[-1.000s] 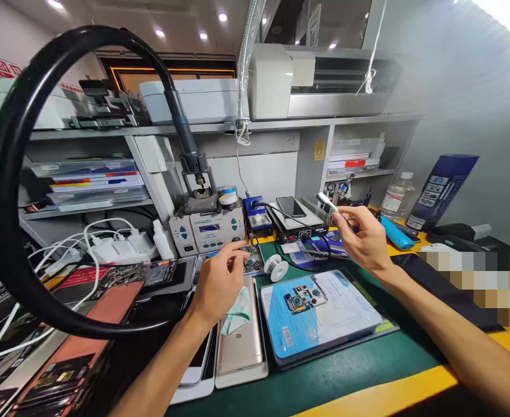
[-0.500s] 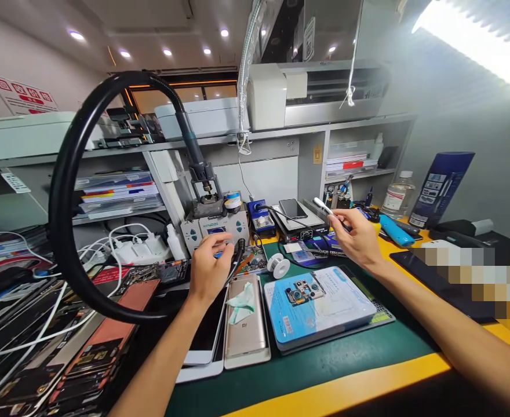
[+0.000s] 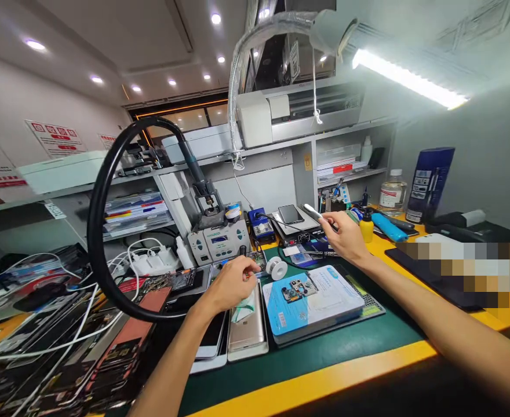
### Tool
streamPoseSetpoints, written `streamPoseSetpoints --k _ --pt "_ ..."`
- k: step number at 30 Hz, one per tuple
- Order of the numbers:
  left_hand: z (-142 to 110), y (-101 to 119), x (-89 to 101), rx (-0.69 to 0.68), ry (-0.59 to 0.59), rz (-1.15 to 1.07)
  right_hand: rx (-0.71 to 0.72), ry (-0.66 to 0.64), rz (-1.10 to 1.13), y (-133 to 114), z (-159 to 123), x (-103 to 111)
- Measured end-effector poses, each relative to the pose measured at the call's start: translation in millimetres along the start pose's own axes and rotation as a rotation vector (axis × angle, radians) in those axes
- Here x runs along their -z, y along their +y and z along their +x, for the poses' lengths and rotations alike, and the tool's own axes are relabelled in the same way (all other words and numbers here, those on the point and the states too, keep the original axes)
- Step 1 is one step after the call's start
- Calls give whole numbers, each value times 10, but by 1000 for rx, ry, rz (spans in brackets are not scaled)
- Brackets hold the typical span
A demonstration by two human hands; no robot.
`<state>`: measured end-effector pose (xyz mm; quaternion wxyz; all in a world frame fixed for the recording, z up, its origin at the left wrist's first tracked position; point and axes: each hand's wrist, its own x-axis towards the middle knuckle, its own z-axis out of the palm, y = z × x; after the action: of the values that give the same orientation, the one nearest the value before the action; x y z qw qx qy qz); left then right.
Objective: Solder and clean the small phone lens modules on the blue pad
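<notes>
My right hand (image 3: pixel 344 234) holds a slim white stick with a rounded tip (image 3: pixel 312 211), like a cotton swab, pinched between thumb and fingers and pointing up to the left. Palm down, my left hand (image 3: pixel 233 284) hovers over the top end of a gold phone (image 3: pixel 245 333), its fingers loosely bent with a gap at the thumb; I see nothing held in it. A crumpled pale green wipe (image 3: pixel 243 310) lies on that phone, partly behind the hand. Camera modules (image 3: pixel 298 288) rest on a blue and white box (image 3: pixel 324 301) between my hands.
A solder spool (image 3: pixel 276 267) stands behind the box. The hot-air station (image 3: pixel 218 240) has a thick black hose (image 3: pixel 96 231) looping out at left. Phone parts (image 3: pixel 120 347) and white cables crowd the left side. A yellow bottle (image 3: pixel 367 229) stands behind my right hand.
My left hand has moved right and down, from in front of the hot-air station to over the gold phone. My right hand keeps its hold on the white stick. The camera view has shifted upward.
</notes>
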<state>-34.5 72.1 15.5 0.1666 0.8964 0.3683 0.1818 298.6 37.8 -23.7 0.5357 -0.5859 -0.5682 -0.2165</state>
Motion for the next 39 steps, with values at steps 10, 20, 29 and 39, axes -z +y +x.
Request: streamPoseSetpoints --k 10,20,29,39 --pt "768 289 -67 39 -305 190 -13 0 6 63 -8 1" --pt "576 153 77 113 -467 267 -33 -3 29 113 -15 -20" --pt "426 74 79 133 -430 163 -30 2 49 85 -11 -28" --pt "385 94 -58 133 -393 116 -44 -4 67 73 -14 -27"
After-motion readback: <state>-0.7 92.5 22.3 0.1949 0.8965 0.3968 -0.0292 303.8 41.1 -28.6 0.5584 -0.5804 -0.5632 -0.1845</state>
